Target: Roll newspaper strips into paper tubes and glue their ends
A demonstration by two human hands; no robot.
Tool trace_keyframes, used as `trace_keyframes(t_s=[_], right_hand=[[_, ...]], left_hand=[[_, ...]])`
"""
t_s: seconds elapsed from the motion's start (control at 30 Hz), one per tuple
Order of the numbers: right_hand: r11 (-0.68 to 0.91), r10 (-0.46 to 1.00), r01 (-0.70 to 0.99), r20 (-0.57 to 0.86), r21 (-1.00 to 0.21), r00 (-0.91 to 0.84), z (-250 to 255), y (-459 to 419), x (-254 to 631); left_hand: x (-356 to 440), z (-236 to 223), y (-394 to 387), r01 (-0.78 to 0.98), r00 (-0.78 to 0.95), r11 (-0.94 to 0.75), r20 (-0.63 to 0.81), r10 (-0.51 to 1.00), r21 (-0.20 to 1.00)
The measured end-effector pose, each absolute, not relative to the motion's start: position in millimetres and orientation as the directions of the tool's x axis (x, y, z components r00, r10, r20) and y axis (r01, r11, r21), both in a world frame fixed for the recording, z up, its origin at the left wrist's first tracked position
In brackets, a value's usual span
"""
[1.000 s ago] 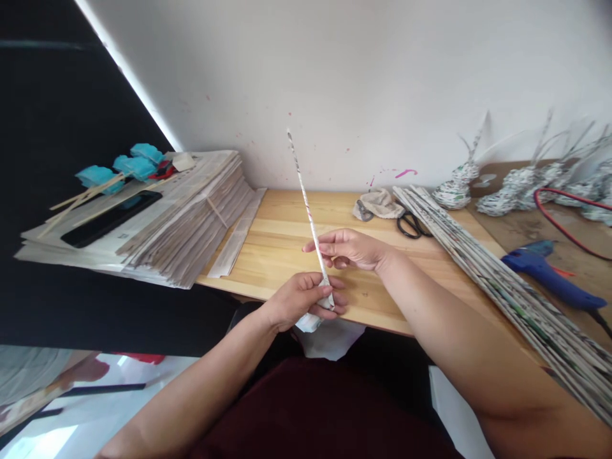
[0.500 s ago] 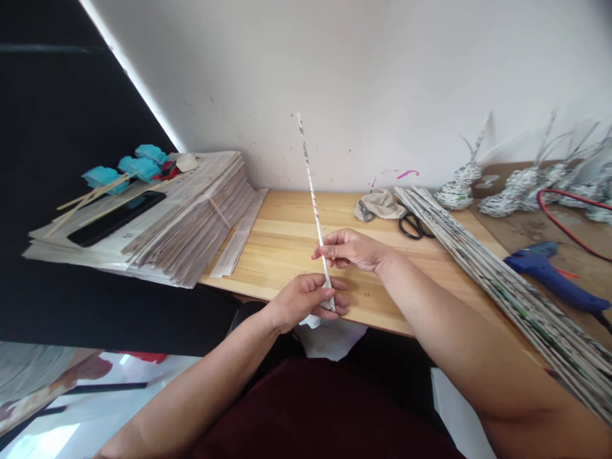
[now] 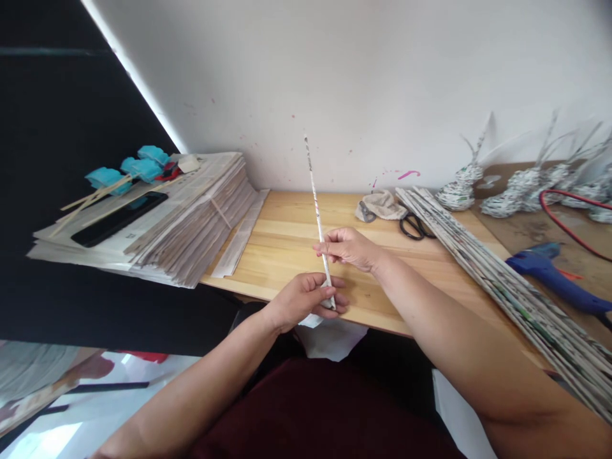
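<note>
A thin rolled newspaper tube [image 3: 314, 194] stands nearly upright before me, its top leaning a little left. My right hand [image 3: 348, 248] pinches it between thumb and fingers partway up. Below, my left hand [image 3: 306, 298] holds its lower end, the thumb pressed on the paper and the fingers behind. A loose flap of paper [image 3: 312, 320] hangs beneath my left hand, over the table's front edge. Part of the tube's lower end is hidden by my fingers.
A newspaper stack [image 3: 191, 223] at left carries a black phone [image 3: 119, 218] and blue flower-like pieces [image 3: 106, 180]. To the right lie black-handled scissors [image 3: 415, 226], a cloth [image 3: 385, 206], a bundle of paper tubes [image 3: 497, 287] and a blue glue gun [image 3: 557, 277]. Woven paper figures [image 3: 459, 189] stand behind.
The tube's upper tip is lower and slightly to the right, and its printed marks have shifted. Both hands keep their hold in nearly the same place.
</note>
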State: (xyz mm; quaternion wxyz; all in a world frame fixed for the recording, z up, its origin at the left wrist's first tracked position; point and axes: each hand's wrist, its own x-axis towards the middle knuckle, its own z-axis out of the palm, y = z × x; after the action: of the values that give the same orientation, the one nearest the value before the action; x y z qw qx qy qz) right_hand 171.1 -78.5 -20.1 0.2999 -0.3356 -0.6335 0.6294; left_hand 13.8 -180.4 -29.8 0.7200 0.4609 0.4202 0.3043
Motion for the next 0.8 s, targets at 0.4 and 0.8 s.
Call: trace_keyframes(t_s=[0.4,0.8], right_hand=[[-0.212,0.602,-0.068,-0.076,-0.975,-0.795,-18,-76,182],[-0.17,0.563,-0.039,-0.064,-0.985,-0.824,-16,-79,182]], left_hand=[[12,-27,-183,-0.059,0.524,0.425,-0.334,0.784,0.903],[11,-30,-183,-0.048,0.526,0.396,-0.314,0.79,0.917]])
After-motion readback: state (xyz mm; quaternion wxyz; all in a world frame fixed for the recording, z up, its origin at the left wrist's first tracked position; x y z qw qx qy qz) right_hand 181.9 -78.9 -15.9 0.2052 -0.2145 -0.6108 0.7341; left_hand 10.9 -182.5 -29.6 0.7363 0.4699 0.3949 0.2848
